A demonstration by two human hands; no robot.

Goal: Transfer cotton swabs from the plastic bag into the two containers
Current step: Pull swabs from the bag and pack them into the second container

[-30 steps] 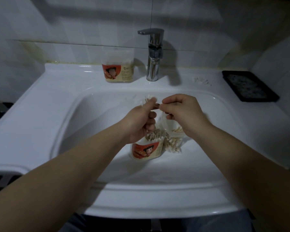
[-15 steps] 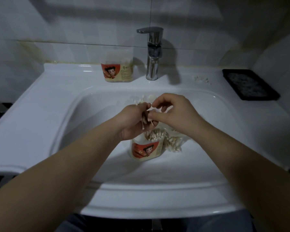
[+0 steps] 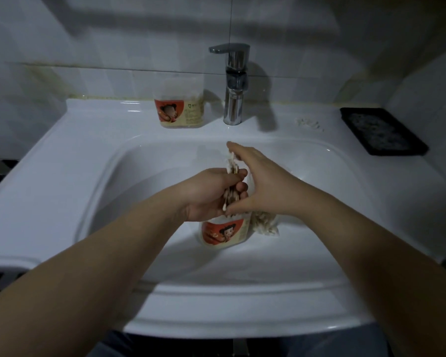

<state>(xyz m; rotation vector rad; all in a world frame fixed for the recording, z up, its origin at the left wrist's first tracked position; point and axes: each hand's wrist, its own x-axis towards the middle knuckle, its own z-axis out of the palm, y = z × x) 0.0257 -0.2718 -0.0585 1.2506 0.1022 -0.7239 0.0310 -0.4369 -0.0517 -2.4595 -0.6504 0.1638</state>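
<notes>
My left hand (image 3: 211, 194) grips a bundle of cotton swabs (image 3: 231, 166) upright over the sink basin. My right hand (image 3: 263, 181) lies flat against the bundle, fingers straight along the swabs' upper ends and thumb at their lower ends. Directly below stands a clear container (image 3: 224, 231) with a red cartoon label, its mouth hidden by my hands. Beside it on the right lies the plastic bag (image 3: 264, 224) with several swabs inside. A second labelled container (image 3: 179, 104) stands on the ledge left of the tap.
A chrome tap (image 3: 233, 81) rises at the back of the white sink (image 3: 62, 161). A few loose swabs (image 3: 309, 122) lie on the ledge right of it. A black tray (image 3: 381, 131) sits at the far right.
My right hand has gone from pinching at the swabs to lying flat against the bundle. My left hand has closed round the swabs and dropped slightly toward the container.
</notes>
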